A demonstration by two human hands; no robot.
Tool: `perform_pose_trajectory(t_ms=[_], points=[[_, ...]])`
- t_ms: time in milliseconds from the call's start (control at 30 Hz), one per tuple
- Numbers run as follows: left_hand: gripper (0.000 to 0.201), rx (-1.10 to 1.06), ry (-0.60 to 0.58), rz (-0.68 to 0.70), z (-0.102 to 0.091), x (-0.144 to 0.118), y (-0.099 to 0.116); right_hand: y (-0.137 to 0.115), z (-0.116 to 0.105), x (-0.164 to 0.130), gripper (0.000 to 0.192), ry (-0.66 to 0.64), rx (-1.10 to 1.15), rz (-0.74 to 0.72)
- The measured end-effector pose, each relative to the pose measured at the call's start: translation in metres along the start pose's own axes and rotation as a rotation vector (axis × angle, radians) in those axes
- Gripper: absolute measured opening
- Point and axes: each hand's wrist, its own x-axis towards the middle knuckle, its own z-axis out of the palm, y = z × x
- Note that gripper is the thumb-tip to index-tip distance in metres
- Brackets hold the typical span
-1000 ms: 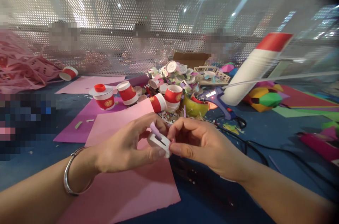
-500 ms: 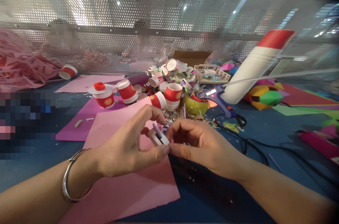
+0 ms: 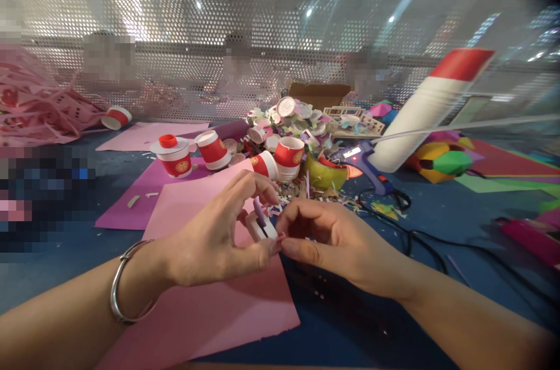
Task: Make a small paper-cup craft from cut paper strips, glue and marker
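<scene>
Between the thumb and fingers of my left hand (image 3: 210, 247) is a small white piece (image 3: 268, 232) with a dark slot. A purple strip (image 3: 259, 212) stands up from it. Close beside, my right hand (image 3: 336, 241) is curled, thumb against fingers, pinching a tiny pinkish bit (image 3: 280, 237) at the white piece's edge. What that bit is, I cannot make out. Both hands hover over a large pink paper sheet (image 3: 219, 317) and the blue tabletop.
Behind the hands stand red-and-white paper cups (image 3: 289, 154), one topped by a white disc (image 3: 170, 148). A glue gun (image 3: 361, 160) lies by a green bowl (image 3: 324, 173), its black cable (image 3: 472, 244) trailing right. A heap of paper cutouts (image 3: 301, 110) and a leaning white tube (image 3: 420, 113) sit farther back.
The fingertips have parted slightly, and a pinkish bit now shows between them. The white piece stays in my left hand. The whole view has shifted a little.
</scene>
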Motion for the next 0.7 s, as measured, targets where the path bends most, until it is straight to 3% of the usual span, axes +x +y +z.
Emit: perform_pose_trajectory(t_ms=[533, 700], points=[[0.038, -0.022, 0.001, 0.044, 0.0022, -0.0002, -0.0001, -0.0007, 0.0007, 0.0012, 0.022, 0.04, -0.067, -0.016], [0.035, -0.091, 0.004, -0.009, 0.0025, -0.001, 0.0019, -0.0001, 0.0007, 0.0011, 0.017, 0.042, -0.043, -0.033]])
